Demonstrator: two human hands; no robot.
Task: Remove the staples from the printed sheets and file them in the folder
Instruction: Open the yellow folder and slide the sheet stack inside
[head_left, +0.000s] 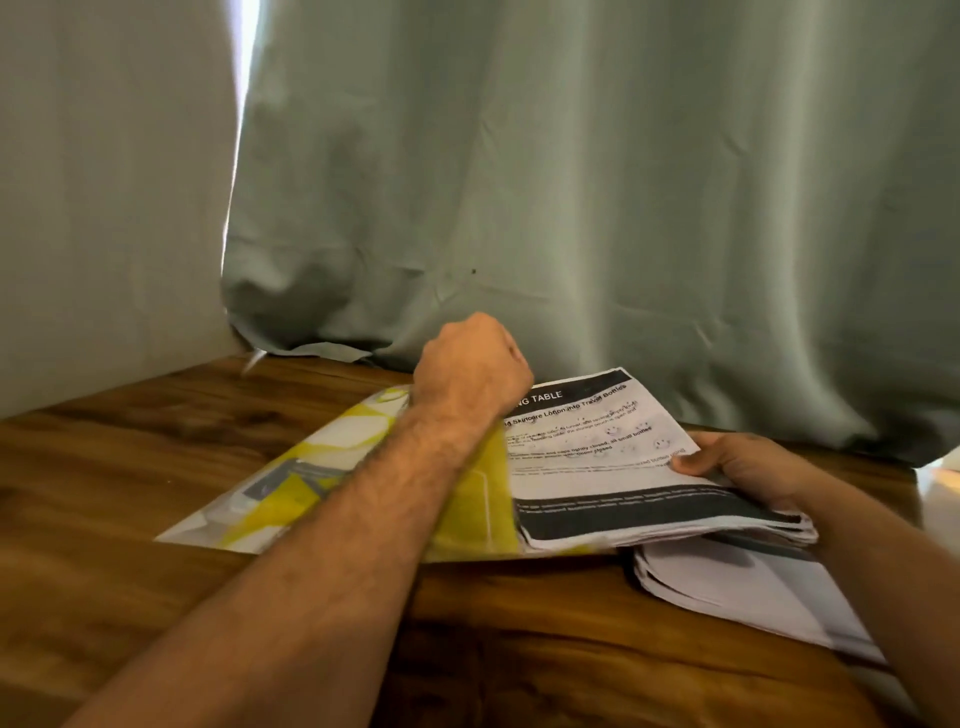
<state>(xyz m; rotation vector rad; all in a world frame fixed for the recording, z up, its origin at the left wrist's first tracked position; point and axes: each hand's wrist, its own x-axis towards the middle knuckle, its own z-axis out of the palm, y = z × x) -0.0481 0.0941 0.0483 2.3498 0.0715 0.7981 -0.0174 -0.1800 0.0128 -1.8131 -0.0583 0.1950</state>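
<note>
A stack of printed sheets (613, 467) with black header bands lies tilted over the right part of a yellow and white folder (363, 441), which is flat on the wooden table. My left hand (470, 364) is curled into a fist at the sheets' top left corner and grips that corner; its fingertips and any staple are hidden. My right hand (743, 467) grips the stack's right edge, thumb on top.
More white sheets (753, 587) lie on the table (130, 467) under my right forearm, reaching toward the front right. A grey-green curtain (571, 182) hangs close behind the table. Bare wood shows left of and in front of the folder.
</note>
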